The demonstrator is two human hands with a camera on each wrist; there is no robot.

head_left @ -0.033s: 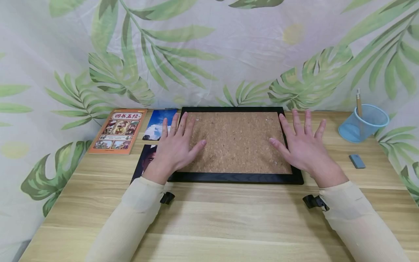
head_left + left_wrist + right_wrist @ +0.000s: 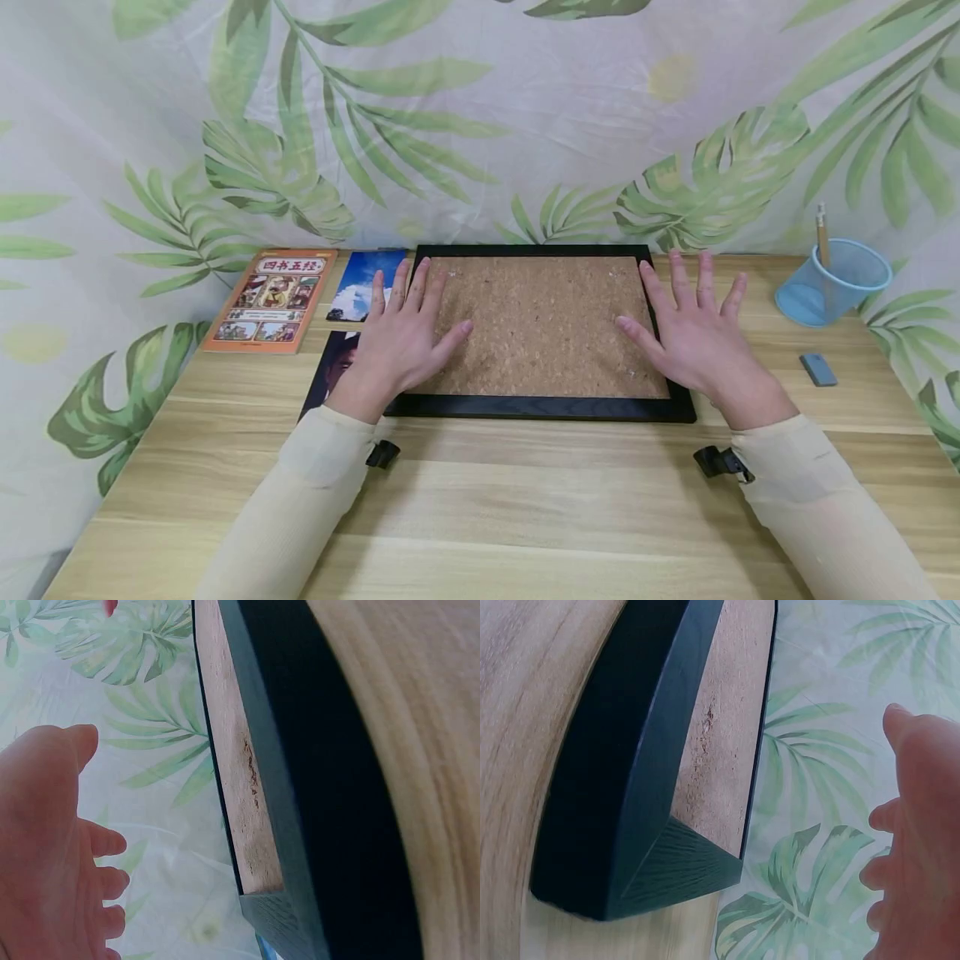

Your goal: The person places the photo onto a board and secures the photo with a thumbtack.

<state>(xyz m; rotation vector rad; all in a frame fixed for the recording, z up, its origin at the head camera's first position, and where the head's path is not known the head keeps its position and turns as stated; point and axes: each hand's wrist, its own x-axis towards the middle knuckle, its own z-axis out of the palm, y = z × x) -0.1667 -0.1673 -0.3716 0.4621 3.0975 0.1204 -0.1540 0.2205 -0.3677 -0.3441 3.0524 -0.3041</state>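
Note:
A cork board [image 2: 540, 325] with a black frame [image 2: 540, 407] lies flat on the wooden table. Over its left side hovers my left hand [image 2: 405, 342], palm down with the fingers spread. My right hand [image 2: 697, 342] is held the same way over the right side. Both wrist views show a gap between each hand and the board; in the left wrist view the left hand [image 2: 45, 840] stands apart from the frame [image 2: 315, 787], and the right wrist view shows the right hand [image 2: 926, 825] likewise apart. Neither hand holds anything.
Left of the board lie an orange book [image 2: 272, 300], a blue-sky photo [image 2: 360, 283] and a dark photo [image 2: 324, 371], partly covered by my left hand. On the right stand a blue mesh pen cup [image 2: 802, 292] with a pencil [image 2: 822, 237], and a grey-blue eraser [image 2: 817, 369]. Leaf-patterned cloth [image 2: 570, 108] hangs behind.

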